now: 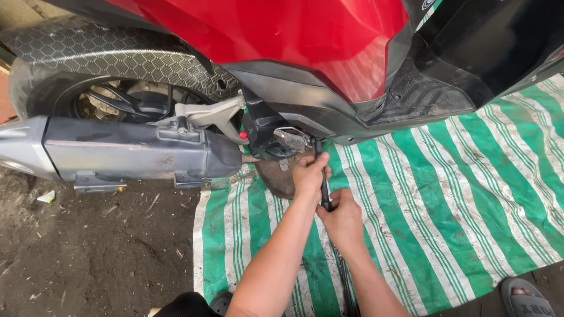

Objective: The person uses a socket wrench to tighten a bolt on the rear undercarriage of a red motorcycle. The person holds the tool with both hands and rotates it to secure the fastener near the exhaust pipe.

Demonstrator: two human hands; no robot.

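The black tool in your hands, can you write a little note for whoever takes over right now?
Left hand: wrapped around the upper part of the black tool, close under the scooter's underside.
Right hand: gripping the same tool lower down.
Tool: stands nearly upright, its top end up at the dark underside beside the folded footpeg.
Scooter stands over a green-and-white striped tarp; the exhaust is still mounted.
Done: tool in place. Whether anything is loosened cannot be told.
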